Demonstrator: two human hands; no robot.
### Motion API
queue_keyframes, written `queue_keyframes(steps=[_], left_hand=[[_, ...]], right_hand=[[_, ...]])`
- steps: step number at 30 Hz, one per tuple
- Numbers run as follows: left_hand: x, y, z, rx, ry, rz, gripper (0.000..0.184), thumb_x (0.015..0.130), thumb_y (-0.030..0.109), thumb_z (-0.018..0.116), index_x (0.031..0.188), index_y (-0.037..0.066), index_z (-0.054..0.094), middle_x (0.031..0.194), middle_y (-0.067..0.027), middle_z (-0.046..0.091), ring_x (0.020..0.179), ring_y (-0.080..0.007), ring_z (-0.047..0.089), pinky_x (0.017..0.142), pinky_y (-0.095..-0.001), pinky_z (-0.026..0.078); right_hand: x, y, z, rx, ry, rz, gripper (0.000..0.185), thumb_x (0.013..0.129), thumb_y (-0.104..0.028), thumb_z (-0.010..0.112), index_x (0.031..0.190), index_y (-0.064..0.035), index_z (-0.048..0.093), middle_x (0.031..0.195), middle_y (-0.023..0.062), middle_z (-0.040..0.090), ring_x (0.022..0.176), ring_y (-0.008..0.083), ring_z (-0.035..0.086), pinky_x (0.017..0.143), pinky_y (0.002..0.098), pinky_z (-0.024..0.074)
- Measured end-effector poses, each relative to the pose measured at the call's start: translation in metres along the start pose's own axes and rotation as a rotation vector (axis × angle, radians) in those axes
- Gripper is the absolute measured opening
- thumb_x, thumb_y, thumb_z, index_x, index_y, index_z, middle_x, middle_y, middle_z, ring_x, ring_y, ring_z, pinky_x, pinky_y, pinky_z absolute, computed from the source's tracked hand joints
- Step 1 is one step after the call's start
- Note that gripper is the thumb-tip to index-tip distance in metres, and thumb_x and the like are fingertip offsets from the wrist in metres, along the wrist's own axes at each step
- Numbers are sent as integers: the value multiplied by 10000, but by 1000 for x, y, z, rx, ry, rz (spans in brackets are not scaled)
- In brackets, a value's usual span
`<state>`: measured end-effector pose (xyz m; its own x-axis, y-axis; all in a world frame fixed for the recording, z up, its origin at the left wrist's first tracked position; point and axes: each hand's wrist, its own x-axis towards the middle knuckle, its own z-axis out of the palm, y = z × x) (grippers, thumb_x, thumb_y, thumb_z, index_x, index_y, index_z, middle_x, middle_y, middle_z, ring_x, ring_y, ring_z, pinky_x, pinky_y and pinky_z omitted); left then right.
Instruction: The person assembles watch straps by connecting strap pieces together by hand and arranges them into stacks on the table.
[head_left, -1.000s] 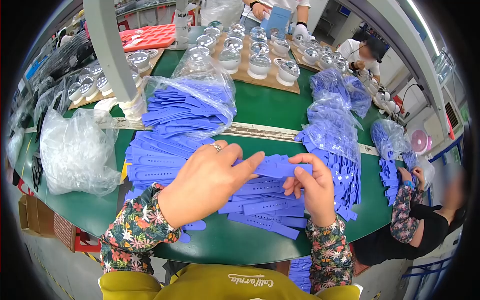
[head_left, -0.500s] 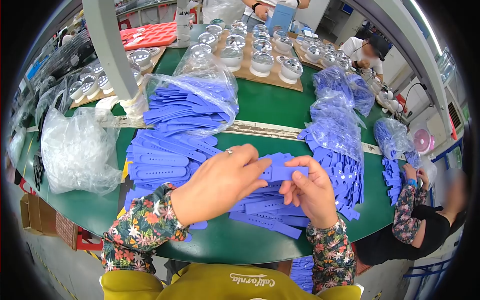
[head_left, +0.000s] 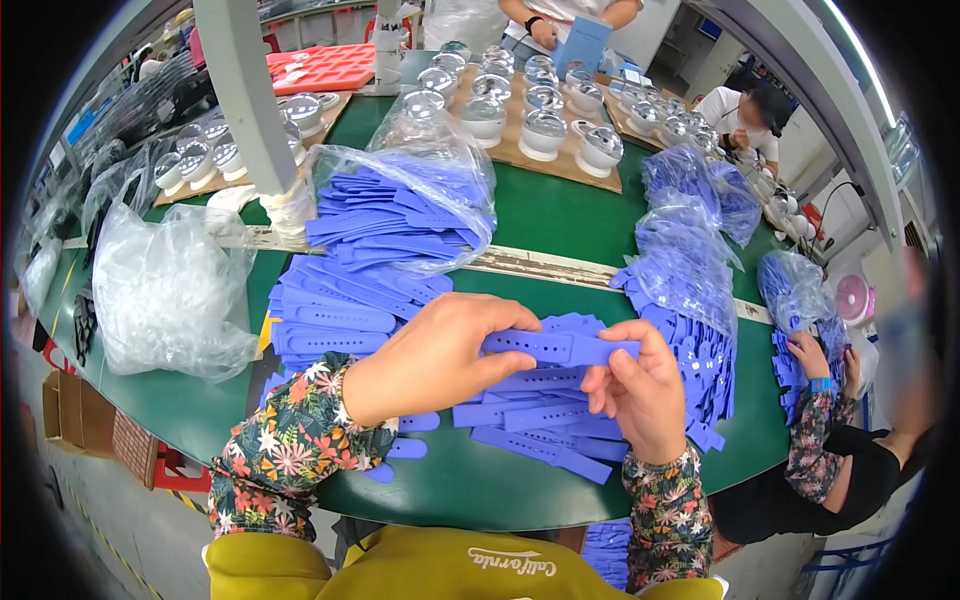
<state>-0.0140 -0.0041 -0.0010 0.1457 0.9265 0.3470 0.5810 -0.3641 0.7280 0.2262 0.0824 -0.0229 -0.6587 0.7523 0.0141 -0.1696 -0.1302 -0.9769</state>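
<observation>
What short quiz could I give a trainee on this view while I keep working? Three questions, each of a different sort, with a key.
1. Multiple choice. What do the left hand and the right hand hold between them?
A) a red tray
B) a blue strap
C) a clear dome

2. True or false. In the picture, the pink fan is to the right of both hands.

3. Fill in the blank. On the held strap, the row of holes lies nearer the fingertips of the ____ hand.

Key: 1. B; 2. True; 3. left.
</observation>
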Motion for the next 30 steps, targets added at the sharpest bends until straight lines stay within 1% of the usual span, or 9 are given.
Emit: queue_keyframes(steps=[6, 8, 9, 12, 14, 17, 21, 27, 30], left_hand=[[-1, -1, 3, -90, 20, -85, 251, 829, 119, 763, 1034, -7, 691, 918, -144, 696, 828, -274, 668, 718, -365, 518], [0, -2, 6, -72, 29, -93, 229, 817, 99, 763, 1006, -7, 688, 894, -140, 690, 818, -259, 666, 718, -358, 519], [0, -3, 8, -75, 21, -92, 229, 817, 99, 763, 1006, -7, 688, 894, -140, 690, 818, -259, 666, 718, -358, 519], [3, -3, 13, -41, 13, -68, 205, 810, 89, 759, 976, -6, 685, 881, -141, 688, 809, -264, 667, 719, -354, 522], [2, 3, 13, -53, -24, -106, 196, 808, 101, 721, 950, -23, 669, 904, -190, 691, 859, -372, 666, 760, -419, 526], [0, 1, 15, 3, -25, -88, 171, 813, 74, 735, 954, 1, 673, 875, -145, 687, 815, -279, 672, 729, -363, 527], [-2, -2, 19, -8, -69, -63, 159, 813, 70, 728, 950, 12, 673, 874, -139, 681, 806, -275, 666, 725, -365, 524], [0, 9, 13, -62, -174, -186, 187, 813, 91, 734, 974, 16, 674, 900, -126, 685, 856, -270, 664, 788, -365, 505], [-2, 14, 10, 266, -38, 119, 359, 813, 180, 756, 1126, 58, 630, 1111, -115, 659, 1083, -291, 608, 948, -425, 396]], right_hand=[[0, 2, 3, -105, 53, -38, 198, 988, -155, 600, 1147, -39, 573, 817, 123, 686, 636, 151, 649, 512, 214, 455], [4, -3, 4, -902, 100, -492, 206, 892, -97, 686, 1092, -61, 657, 950, 104, 696, 856, 213, 674, 733, 318, 518], [4, -7, 7, -901, 107, -487, 206, 892, -97, 686, 1092, -61, 657, 950, 104, 696, 856, 213, 674, 733, 318, 518], [2, -8, 25, -1480, 197, -758, 285, 777, -91, 736, 1059, -93, 696, 1163, 59, 658, 1197, 311, 569, 1104, 529, 302], [4, -2, 35, -1467, 178, -753, 270, 783, -100, 737, 1050, -89, 694, 1151, 58, 661, 1212, 308, 567, 1117, 547, 281], [7, 7, 36, -1391, 116, -742, 209, 798, -114, 729, 998, -77, 678, 1081, 51, 679, 1208, 305, 587, 1135, 587, 248], [10, 17, 30, -1178, 40, -760, 128, 805, -108, 698, 918, -81, 645, 967, 60, 690, 1075, 287, 653, 1106, 563, 311], [9, 12, 28, -1092, -29, -711, 113, 805, -122, 692, 891, -74, 637, 887, 89, 661, 871, 293, 638, 864, 430, 439], [9, 7, 16, -1151, -5, -666, 115, 816, -136, 685, 913, -85, 652, 853, 89, 665, 790, 286, 632, 720, 413, 427]])
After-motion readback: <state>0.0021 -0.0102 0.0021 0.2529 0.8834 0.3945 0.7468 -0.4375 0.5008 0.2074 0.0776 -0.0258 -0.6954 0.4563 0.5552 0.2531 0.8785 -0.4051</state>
